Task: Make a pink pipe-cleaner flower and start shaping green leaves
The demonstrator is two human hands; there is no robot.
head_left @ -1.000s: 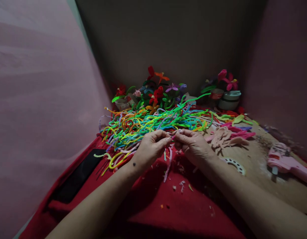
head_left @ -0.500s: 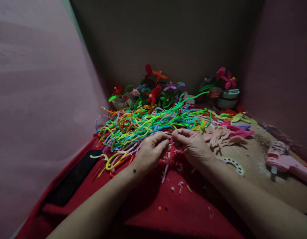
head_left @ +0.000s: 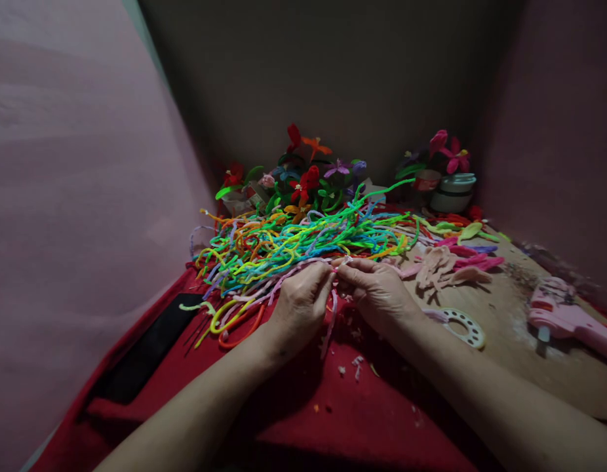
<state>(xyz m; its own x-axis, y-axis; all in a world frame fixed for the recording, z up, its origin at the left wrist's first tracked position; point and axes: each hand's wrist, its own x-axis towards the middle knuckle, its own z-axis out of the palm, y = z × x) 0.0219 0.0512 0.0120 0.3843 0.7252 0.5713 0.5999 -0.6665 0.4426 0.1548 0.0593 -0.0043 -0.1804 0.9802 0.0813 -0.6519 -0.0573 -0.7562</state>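
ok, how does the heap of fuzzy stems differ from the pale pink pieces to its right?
Colour: the heap of fuzzy stems is multicoloured; the pale pink pieces are near one shade.
Spread: the heap covers far more area than the pieces.
Shape: its stems are long and thin; the pieces are shorter and broader.
Shared: both lie loosely overlapping.

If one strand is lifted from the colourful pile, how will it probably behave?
Probably light, since the pile's strands look thin. It likely bends yet holds a shape, as one green strand juts out above the others. It may snag, because many cross each other.
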